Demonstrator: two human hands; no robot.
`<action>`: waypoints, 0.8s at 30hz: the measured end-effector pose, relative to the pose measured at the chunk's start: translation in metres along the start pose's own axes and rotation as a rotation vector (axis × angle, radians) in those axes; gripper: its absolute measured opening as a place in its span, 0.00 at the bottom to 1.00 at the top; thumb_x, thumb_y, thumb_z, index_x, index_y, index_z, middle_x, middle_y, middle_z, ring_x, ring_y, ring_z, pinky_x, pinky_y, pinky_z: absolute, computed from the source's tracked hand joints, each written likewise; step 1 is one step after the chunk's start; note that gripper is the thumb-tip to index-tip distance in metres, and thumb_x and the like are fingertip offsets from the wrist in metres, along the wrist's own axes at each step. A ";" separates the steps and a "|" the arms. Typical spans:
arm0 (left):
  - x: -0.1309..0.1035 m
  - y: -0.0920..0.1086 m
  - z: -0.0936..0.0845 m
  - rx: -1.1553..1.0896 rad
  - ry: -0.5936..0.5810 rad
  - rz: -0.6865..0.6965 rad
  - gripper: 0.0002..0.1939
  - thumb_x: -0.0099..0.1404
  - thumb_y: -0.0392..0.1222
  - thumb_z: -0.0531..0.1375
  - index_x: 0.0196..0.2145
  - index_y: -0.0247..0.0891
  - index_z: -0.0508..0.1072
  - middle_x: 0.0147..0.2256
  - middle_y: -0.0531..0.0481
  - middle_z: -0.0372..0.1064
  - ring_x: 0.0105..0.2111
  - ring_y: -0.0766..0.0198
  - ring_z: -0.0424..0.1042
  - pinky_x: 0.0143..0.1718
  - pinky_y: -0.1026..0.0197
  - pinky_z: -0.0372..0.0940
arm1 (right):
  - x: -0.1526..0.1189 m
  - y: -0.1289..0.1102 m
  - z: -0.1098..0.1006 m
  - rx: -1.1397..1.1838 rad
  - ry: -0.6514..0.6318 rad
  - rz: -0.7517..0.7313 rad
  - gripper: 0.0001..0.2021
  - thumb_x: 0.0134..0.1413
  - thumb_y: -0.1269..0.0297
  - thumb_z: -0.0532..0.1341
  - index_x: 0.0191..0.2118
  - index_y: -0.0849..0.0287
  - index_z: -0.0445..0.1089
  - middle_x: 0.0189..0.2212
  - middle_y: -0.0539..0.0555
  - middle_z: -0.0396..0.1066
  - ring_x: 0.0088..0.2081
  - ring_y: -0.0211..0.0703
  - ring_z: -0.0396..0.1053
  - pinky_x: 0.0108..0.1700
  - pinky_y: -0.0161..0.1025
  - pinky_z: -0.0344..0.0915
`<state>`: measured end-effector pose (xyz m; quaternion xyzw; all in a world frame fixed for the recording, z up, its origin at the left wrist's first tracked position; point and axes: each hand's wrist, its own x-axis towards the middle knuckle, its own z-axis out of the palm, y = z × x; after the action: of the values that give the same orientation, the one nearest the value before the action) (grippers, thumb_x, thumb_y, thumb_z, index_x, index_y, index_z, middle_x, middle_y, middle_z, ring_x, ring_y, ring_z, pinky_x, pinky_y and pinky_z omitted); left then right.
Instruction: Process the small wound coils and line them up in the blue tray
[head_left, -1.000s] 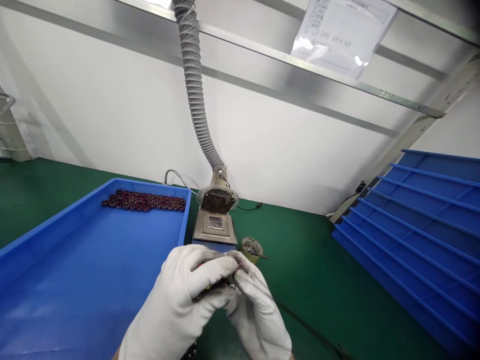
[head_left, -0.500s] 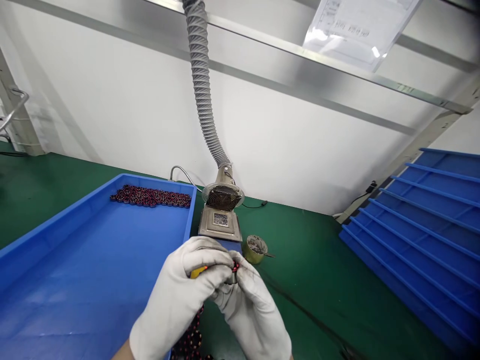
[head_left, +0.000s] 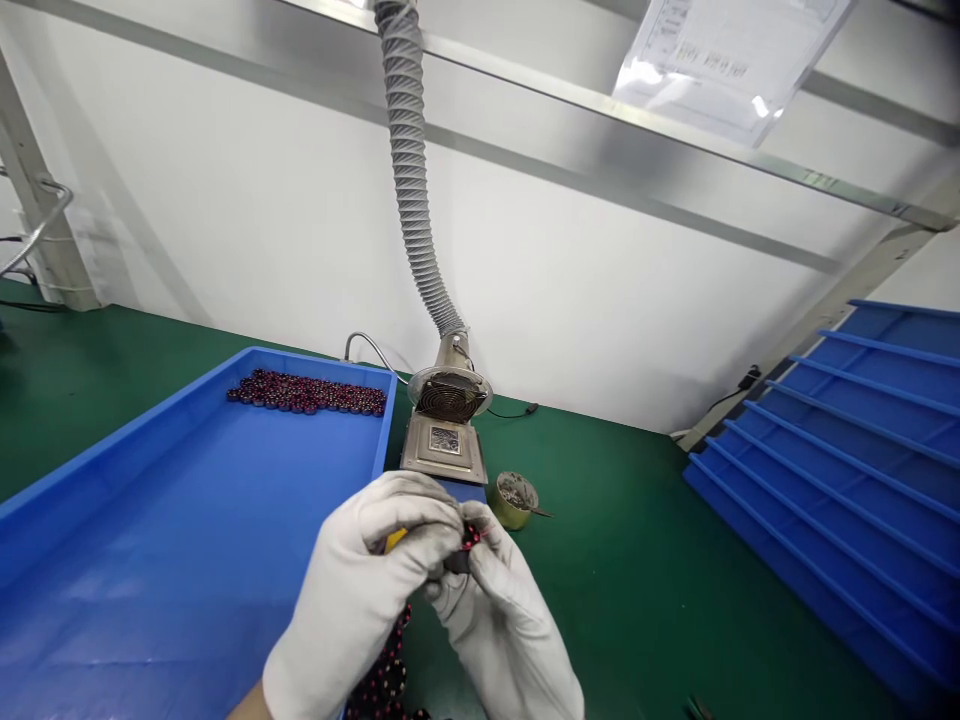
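Observation:
My left hand, in a white glove, is closed at the centre, with a bit of a yellow item showing between its fingers. Touching it on the right, my gloved right hand pinches a small dark round part with red wire on it. The fingertips of both hands meet at this part and hide much of it. Below the hands lies a pile of dark parts with red spots, partly covered by the left glove.
A large blue tray holds rows of small dark parts. Behind my hands stand a metal solder pot under a hose and a small cup. Stacked blue trays lean at the right.
The small part has turned slightly between my fingers, and less of the yellow item shows. The view has shifted a little.

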<state>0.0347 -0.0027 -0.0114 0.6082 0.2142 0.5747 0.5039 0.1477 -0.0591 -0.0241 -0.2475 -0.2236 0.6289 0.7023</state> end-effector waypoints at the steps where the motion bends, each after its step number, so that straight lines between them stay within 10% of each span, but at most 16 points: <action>1: -0.001 -0.001 -0.003 -0.012 0.062 0.002 0.06 0.57 0.36 0.63 0.26 0.48 0.75 0.31 0.60 0.72 0.34 0.70 0.71 0.37 0.73 0.66 | 0.000 -0.001 -0.002 0.001 -0.012 0.016 0.11 0.43 0.67 0.69 0.37 0.56 0.72 0.30 0.50 0.75 0.31 0.34 0.72 0.34 0.30 0.69; 4: -0.003 -0.002 -0.010 0.127 0.084 -0.012 0.07 0.58 0.38 0.62 0.33 0.53 0.74 0.37 0.61 0.72 0.40 0.69 0.70 0.42 0.69 0.65 | 0.002 -0.003 -0.006 0.054 -0.048 0.050 0.10 0.45 0.64 0.67 0.36 0.57 0.73 0.29 0.51 0.76 0.29 0.34 0.73 0.33 0.30 0.69; 8: -0.005 -0.005 -0.005 0.490 -0.255 0.094 0.27 0.52 0.31 0.64 0.46 0.56 0.68 0.46 0.57 0.68 0.49 0.60 0.64 0.52 0.56 0.59 | 0.005 -0.003 -0.005 0.158 -0.013 0.061 0.10 0.40 0.63 0.70 0.33 0.59 0.75 0.28 0.48 0.77 0.31 0.33 0.73 0.41 0.30 0.69; 14: 0.000 -0.003 0.001 0.437 -0.317 0.273 0.20 0.53 0.35 0.65 0.44 0.51 0.71 0.40 0.55 0.73 0.43 0.60 0.68 0.47 0.57 0.62 | 0.003 0.001 -0.006 0.178 0.013 0.090 0.10 0.39 0.63 0.70 0.32 0.57 0.75 0.32 0.47 0.78 0.34 0.33 0.74 0.40 0.31 0.69; 18: 0.001 0.001 0.000 0.116 -0.175 0.094 0.03 0.56 0.39 0.64 0.30 0.47 0.77 0.32 0.55 0.74 0.37 0.64 0.71 0.39 0.65 0.67 | 0.001 0.003 -0.007 0.073 -0.047 0.062 0.09 0.43 0.66 0.68 0.35 0.57 0.74 0.31 0.48 0.77 0.32 0.35 0.73 0.37 0.33 0.69; 24: 0.002 0.005 -0.011 -0.105 0.063 -0.048 0.07 0.55 0.36 0.65 0.28 0.50 0.77 0.32 0.61 0.75 0.36 0.71 0.72 0.40 0.74 0.65 | 0.003 0.002 -0.011 0.018 -0.048 0.052 0.09 0.45 0.64 0.67 0.36 0.58 0.73 0.29 0.50 0.76 0.31 0.37 0.73 0.35 0.34 0.69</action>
<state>0.0240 0.0012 -0.0077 0.5574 0.2141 0.5917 0.5417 0.1531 -0.0567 -0.0342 -0.2317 -0.2280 0.6547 0.6824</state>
